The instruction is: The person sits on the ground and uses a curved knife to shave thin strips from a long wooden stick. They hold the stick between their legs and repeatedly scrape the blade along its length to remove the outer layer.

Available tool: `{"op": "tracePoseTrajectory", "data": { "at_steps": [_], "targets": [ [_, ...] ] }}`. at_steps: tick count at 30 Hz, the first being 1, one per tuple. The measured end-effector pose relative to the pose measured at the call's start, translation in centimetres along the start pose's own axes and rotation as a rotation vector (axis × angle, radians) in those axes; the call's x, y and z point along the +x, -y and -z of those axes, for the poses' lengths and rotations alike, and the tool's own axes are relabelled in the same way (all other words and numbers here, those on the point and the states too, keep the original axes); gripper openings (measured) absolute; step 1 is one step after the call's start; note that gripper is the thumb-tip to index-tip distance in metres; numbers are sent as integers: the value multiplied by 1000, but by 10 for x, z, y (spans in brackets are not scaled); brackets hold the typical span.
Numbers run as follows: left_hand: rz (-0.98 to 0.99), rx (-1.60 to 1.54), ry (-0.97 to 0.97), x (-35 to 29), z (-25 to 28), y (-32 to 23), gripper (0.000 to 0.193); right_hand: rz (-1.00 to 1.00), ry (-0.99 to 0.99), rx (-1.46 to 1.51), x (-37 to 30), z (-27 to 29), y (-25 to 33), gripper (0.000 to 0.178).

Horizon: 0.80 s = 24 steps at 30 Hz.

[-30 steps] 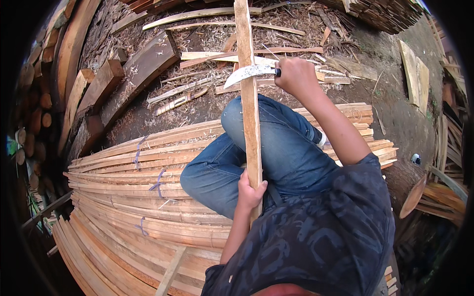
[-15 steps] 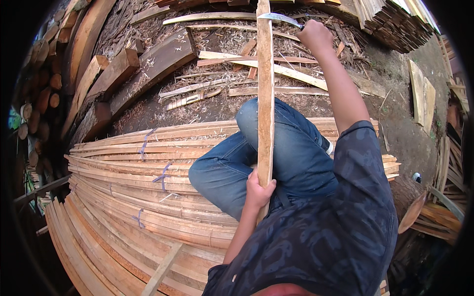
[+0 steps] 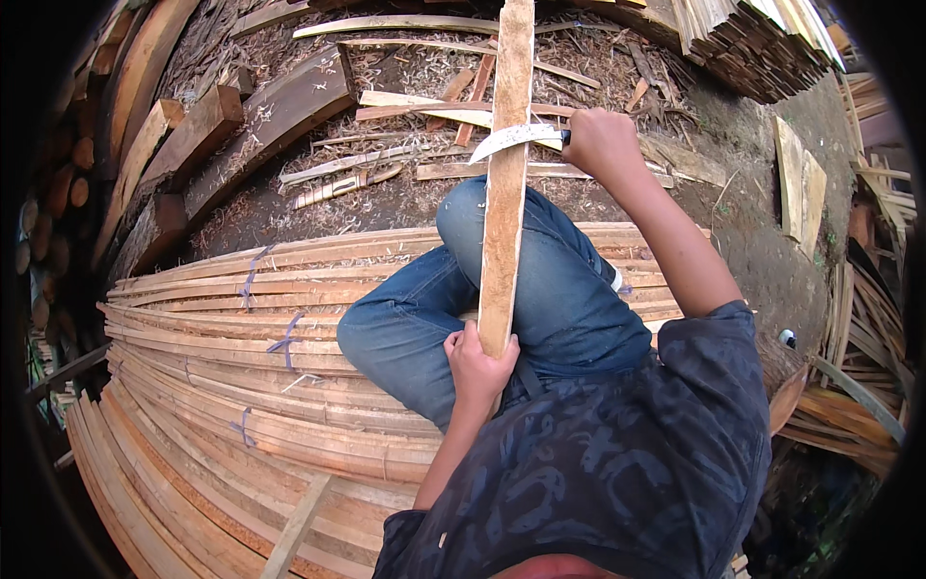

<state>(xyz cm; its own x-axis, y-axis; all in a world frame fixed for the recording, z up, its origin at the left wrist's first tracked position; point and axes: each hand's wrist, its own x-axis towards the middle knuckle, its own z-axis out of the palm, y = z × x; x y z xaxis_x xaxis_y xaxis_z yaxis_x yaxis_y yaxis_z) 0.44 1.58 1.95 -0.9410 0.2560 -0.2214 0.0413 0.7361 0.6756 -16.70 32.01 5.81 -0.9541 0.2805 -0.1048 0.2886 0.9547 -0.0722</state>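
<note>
My left hand (image 3: 480, 365) is wrapped round the near end of a long, rough wooden strip (image 3: 508, 203). The strip runs away from me over my bent leg in blue jeans, its far end reaching the top of the view. My right hand (image 3: 603, 143) grips the dark handle of a knife (image 3: 513, 141). Its pale, curved blade lies across the strip, pointing left, a little beyond my knee. Whether the edge bites into the wood cannot be made out.
Bundles of strips tied with purple cord (image 3: 286, 343) lie under and left of me. Thick beams (image 3: 275, 130) rest at the far left, stacked boards (image 3: 757, 48) at the far right. Loose slats, shavings and what looks like a knife sheath (image 3: 345, 186) are on the ground ahead.
My right hand has drawn the knife along the strip toward me, from near its far end to just beyond my knee. My left hand still holds the strip. The whole view has shifted slightly.
</note>
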Motion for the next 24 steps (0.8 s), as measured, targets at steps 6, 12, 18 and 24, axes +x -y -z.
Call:
{"op": "tracePoseTrajectory", "data": {
  "at_steps": [6,12,18,24],
  "targets": [
    [7,-4,-15,-1,0,-5,39,-144,-65,-61,63,15,-47,24],
    [21,-19,2,2,3,-2,41,-203,-97,-29,97,15,-44,25],
    [22,-6,-6,-1,2,0,38,-252,-147,46,97,15,-38,26],
    [4,-9,-22,4,-1,1,36,53,-107,7,20,7,-15,20]
  ]
}}
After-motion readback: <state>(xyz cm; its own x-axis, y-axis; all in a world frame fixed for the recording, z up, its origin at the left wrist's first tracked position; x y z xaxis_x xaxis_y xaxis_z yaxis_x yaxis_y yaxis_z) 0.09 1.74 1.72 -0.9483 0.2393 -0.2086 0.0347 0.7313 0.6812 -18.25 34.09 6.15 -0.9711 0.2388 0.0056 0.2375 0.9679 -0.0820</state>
